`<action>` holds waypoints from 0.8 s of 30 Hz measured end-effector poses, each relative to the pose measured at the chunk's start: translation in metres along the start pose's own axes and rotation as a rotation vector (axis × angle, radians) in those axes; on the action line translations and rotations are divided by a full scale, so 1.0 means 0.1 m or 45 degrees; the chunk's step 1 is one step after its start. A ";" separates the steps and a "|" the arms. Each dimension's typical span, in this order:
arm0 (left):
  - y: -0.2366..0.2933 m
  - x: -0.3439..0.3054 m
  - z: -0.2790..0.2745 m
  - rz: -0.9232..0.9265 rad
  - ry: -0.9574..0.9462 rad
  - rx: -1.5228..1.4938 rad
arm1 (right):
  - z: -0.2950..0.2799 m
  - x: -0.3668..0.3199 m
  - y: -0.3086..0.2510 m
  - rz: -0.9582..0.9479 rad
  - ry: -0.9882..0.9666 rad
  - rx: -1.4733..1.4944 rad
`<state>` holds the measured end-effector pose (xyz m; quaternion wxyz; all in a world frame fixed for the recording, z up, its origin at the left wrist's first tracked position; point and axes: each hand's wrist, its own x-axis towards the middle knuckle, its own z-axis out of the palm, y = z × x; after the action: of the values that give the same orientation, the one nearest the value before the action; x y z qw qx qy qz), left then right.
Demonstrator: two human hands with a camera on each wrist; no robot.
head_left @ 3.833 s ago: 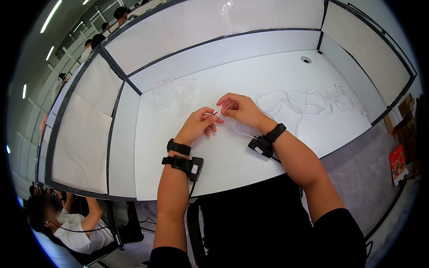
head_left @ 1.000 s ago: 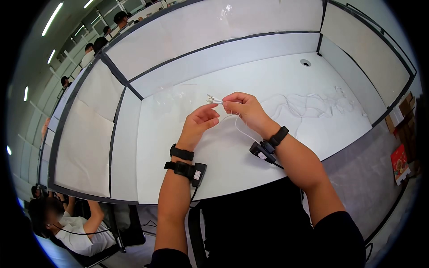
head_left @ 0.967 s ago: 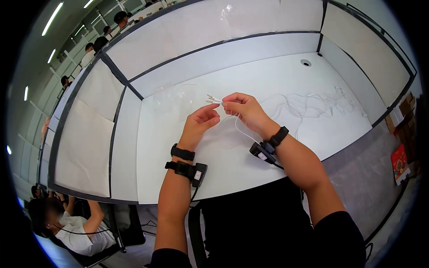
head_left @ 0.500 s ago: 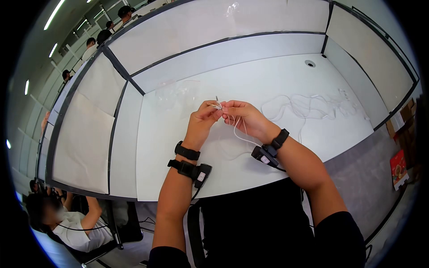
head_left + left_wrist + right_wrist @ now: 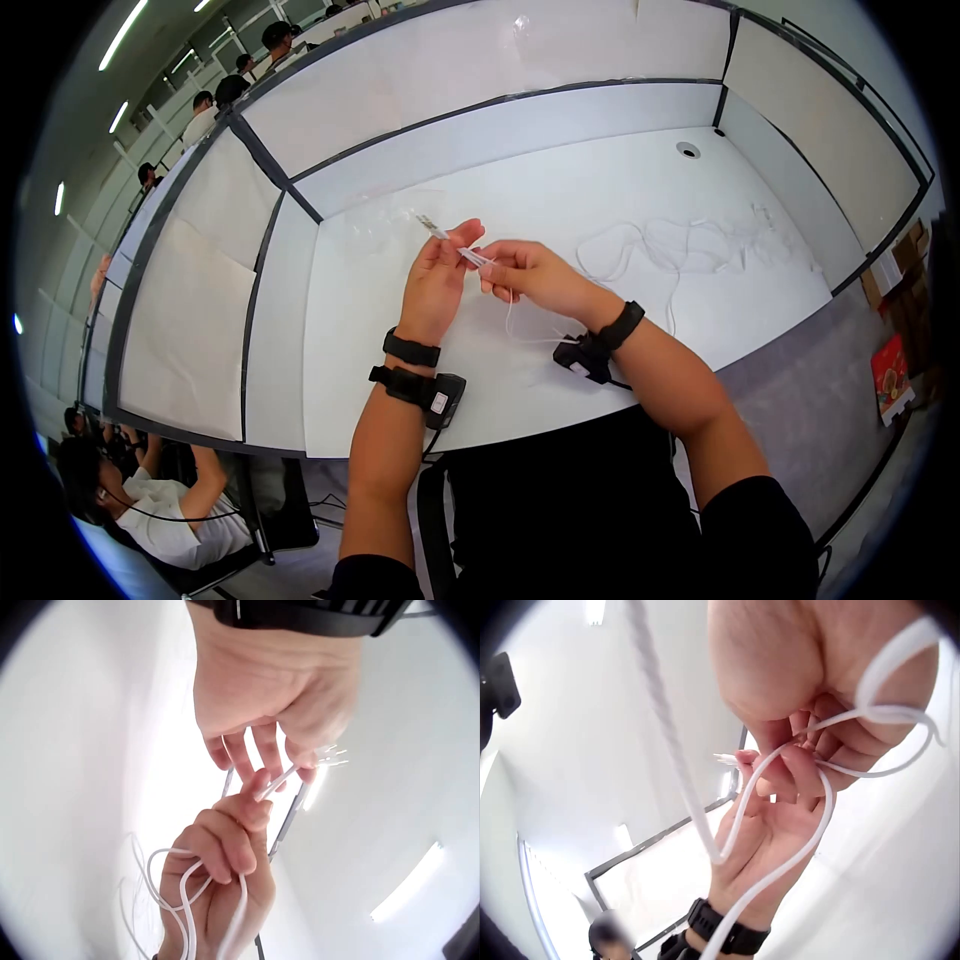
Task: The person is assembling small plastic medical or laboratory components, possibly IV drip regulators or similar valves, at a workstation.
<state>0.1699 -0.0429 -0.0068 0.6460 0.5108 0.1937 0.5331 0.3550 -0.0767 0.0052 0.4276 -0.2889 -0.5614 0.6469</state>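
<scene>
Several white cables end in slim plugs [image 5: 431, 227] with metal tips, bunched together and pointing up and to the left in the head view. My left hand [image 5: 430, 292] pinches the bunch just behind the tips, between thumb and fingers. A little lower, my right hand [image 5: 548, 280] grips the white cables [image 5: 277, 782] with curled fingers. In the left wrist view the bunch runs from one hand to the other, tips fanned slightly apart. Loops of cable [image 5: 769, 881] hang from my right hand in the right wrist view.
On the white table [image 5: 600, 360] a tangle of white cables [image 5: 690, 240] lies at the right. A clear plastic bag [image 5: 375, 225] lies at the back left. Partition walls [image 5: 500, 140] enclose the back and sides. A person [image 5: 175, 505] sits beyond the left partition.
A second ago my right hand held the plugs with my left hand loose beside them. Both hands then met at the plugs; now my left hand pinches them, tips shifted left.
</scene>
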 end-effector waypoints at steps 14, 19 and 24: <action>0.48 0.03 -0.71 0.287 0.555 -0.663 | 0.52 -0.21 -0.22 0.374 -0.354 -0.773; 0.55 -0.05 -1.30 0.483 0.772 -0.684 | 0.49 -0.31 -0.33 0.423 -0.413 -0.961; 0.50 -0.20 -1.87 0.525 0.958 -0.854 | 0.29 -0.36 -0.37 0.364 -0.322 -1.426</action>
<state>-0.0105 0.0194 -0.0454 0.5417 0.0779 0.1265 0.8273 0.3557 -0.1216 0.0436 0.0482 -0.4640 -0.8196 0.3326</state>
